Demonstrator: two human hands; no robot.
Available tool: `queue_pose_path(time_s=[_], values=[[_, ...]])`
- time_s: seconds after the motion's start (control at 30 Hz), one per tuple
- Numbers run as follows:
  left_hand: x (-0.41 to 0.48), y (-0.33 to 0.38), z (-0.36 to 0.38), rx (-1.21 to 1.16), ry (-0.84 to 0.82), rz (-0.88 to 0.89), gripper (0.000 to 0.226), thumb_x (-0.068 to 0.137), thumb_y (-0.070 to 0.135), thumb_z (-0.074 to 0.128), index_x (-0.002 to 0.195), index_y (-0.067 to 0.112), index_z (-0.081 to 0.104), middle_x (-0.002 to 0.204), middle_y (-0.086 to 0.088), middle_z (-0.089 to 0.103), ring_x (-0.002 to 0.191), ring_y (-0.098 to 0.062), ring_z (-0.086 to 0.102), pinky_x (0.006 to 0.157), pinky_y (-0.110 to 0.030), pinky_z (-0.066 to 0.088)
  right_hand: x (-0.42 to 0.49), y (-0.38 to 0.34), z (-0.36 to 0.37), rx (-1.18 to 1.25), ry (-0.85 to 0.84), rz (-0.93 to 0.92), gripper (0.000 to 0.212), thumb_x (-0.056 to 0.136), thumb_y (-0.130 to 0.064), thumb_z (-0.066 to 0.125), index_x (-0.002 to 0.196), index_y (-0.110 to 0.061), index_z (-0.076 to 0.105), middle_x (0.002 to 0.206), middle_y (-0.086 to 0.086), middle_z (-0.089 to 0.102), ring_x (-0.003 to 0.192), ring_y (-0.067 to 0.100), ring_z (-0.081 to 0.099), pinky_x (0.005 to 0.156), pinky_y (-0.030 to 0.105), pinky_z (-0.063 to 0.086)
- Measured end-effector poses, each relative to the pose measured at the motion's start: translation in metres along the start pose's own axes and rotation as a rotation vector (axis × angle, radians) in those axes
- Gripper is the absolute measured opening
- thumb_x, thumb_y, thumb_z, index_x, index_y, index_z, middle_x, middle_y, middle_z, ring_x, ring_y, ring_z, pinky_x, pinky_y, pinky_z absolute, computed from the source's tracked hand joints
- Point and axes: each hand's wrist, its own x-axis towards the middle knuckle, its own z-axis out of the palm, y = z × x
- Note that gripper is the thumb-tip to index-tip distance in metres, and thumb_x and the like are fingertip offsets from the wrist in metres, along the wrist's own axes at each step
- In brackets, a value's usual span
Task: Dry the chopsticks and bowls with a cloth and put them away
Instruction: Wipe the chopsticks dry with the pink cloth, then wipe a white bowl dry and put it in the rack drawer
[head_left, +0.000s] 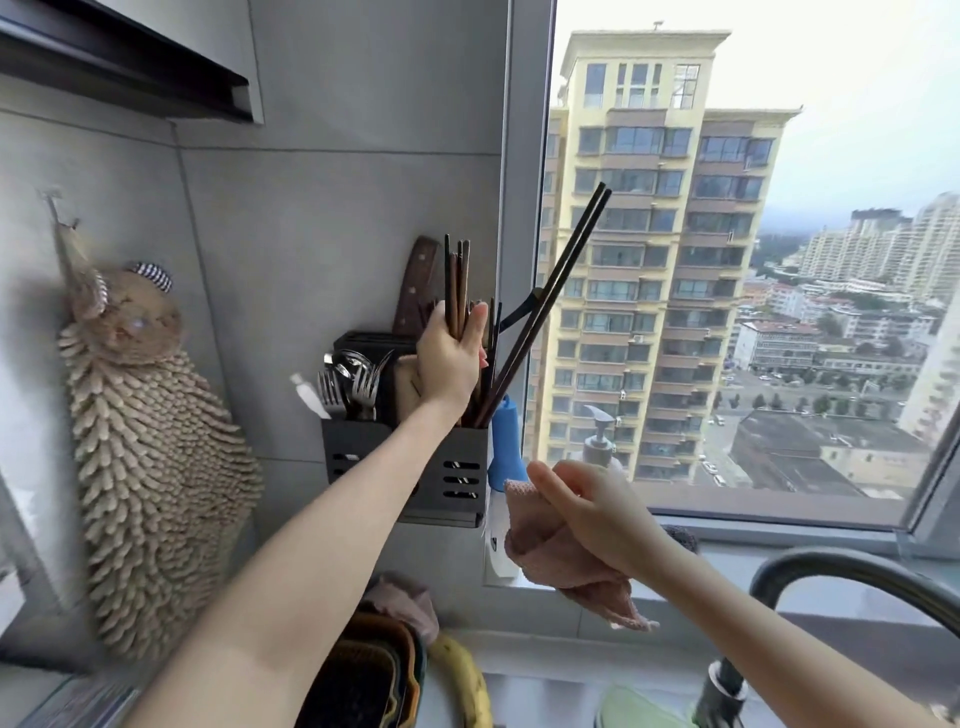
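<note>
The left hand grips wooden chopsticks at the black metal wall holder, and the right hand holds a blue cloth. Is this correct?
Not quite: in the head view the cloth in the right hand is pink, not blue. The left hand does grip wooden chopsticks at the black metal wall holder.

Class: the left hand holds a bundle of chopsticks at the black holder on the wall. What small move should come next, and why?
Probably lower the chopsticks into the holder and loosen the grip. The left hand holds them upright over it, while the right hand holds the cloth aside, off them, which suggests drying is done.
</note>
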Motion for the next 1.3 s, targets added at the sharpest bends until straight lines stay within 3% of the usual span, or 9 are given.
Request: queue_pose_path(time_s=[0.17, 0.37, 0.53, 0.6, 0.7, 0.8, 0.97, 1.17, 1.3], values=[[0.003, 0.016, -0.008, 0.051, -0.153, -0.237, 0.016, 0.086, 0.022, 0.066, 0.078, 0.017, 0.053, 0.075, 0.001, 0.059, 0.073, -0.017, 0.058, 0.074, -0.032, 0.05, -0.015, 0.009, -0.006, 0.007, 0.0, -0.001, 0.046, 0.093, -0.045, 0.048, 0.053, -0.025, 0.038, 0.05, -0.009, 0.039, 0.049, 0.004, 0.035, 0.054, 0.023, 0.027], [0.03, 0.052, -0.031, -0.211, -0.144, -0.059, 0.052, 0.085, 0.001, 0.06, 0.125, 0.028, 0.042, 0.09, -0.003, 0.057, 0.077, -0.013, 0.057, 0.073, -0.02, 0.053, -0.031, 0.01, -0.02, 0.0, 0.015, 0.021, 0.047, 0.093, -0.046, 0.045, 0.056, -0.019, 0.04, 0.055, -0.005, 0.041, 0.052, 0.009, 0.036, 0.054, 0.025, 0.028], [0.03, 0.042, -0.035, 0.649, -0.323, 0.313, 0.035, 0.099, 0.024, 0.043, 0.128, 0.011, 0.057, 0.126, -0.008, 0.062, 0.116, -0.029, 0.053, 0.099, -0.037, 0.042, -0.051, 0.001, -0.035, -0.016, 0.021, 0.036, 0.049, 0.091, -0.052, 0.04, 0.06, -0.015, 0.042, 0.059, 0.0, 0.045, 0.057, 0.014, 0.04, 0.057, 0.029, 0.031], [0.024, 0.04, -0.036, 1.005, -0.463, 0.308, 0.042, 0.101, 0.031, 0.033, 0.138, 0.016, 0.046, 0.145, -0.003, 0.048, 0.13, -0.03, 0.041, 0.105, -0.041, 0.033, -0.06, -0.001, -0.04, -0.011, 0.033, 0.033, 0.054, 0.085, -0.059, 0.034, 0.062, -0.011, 0.045, 0.061, 0.004, 0.049, 0.059, 0.017, 0.043, 0.058, 0.031, 0.032], [0.017, 0.052, -0.037, 1.114, -0.481, 0.296, 0.052, 0.101, 0.041, 0.023, 0.15, 0.021, 0.023, 0.157, 0.001, 0.025, 0.143, -0.029, 0.02, 0.112, -0.044, 0.02, -0.074, 0.0, -0.049, -0.026, 0.065, 0.04, 0.061, 0.088, -0.058, 0.035, 0.066, -0.003, 0.051, 0.066, 0.014, 0.057, 0.061, 0.019, 0.046, 0.06, 0.034, 0.035], [0.003, 0.076, -0.033, 0.951, -0.357, 0.349, 0.053, 0.1, 0.04, 0.032, 0.147, 0.015, 0.031, 0.152, -0.013, 0.034, 0.138, -0.036, 0.029, 0.11, -0.047, 0.022, -0.091, 0.002, -0.061, 0.004, 0.085, 0.05, 0.053, 0.09, -0.054, 0.038, 0.061, -0.011, 0.047, 0.061, 0.005, 0.051, 0.059, 0.017, 0.043, 0.058, 0.032, 0.031], [-0.06, 0.127, -0.027, 0.524, -0.088, 0.511, 0.033, 0.09, 0.022, 0.046, 0.113, 0.007, 0.063, 0.102, -0.013, 0.068, 0.093, -0.03, 0.061, 0.089, -0.035, 0.043, -0.125, 0.02, -0.085, 0.122, 0.16, 0.11, 0.078, 0.085, -0.07, 0.035, 0.073, 0.004, 0.057, 0.073, 0.018, 0.062, 0.064, 0.026, 0.051, 0.062, 0.032, 0.038], [-0.183, 0.158, 0.005, 0.342, -0.24, 0.534, 0.026, 0.086, 0.015, 0.052, 0.106, 0.006, 0.066, 0.095, -0.011, 0.071, 0.084, -0.025, 0.063, 0.081, -0.035, 0.05, -0.211, 0.048, -0.118, 0.14, 0.183, 0.226, 0.084, 0.081, -0.074, 0.031, 0.07, 0.006, 0.053, 0.068, 0.021, 0.055, 0.063, 0.015, 0.046, 0.062, 0.036, 0.039], [-0.286, 0.17, 0.056, 0.276, -0.431, 0.475, 0.024, 0.085, 0.013, 0.056, 0.104, 0.006, 0.067, 0.091, -0.009, 0.072, 0.077, -0.021, 0.062, 0.074, -0.029, 0.047, -0.308, 0.085, -0.15, 0.12, 0.225, 0.347, 0.079, 0.079, -0.078, 0.026, 0.061, -0.002, 0.044, 0.063, 0.002, 0.042, 0.055, 0.006, 0.035, 0.055, 0.027, 0.027]])
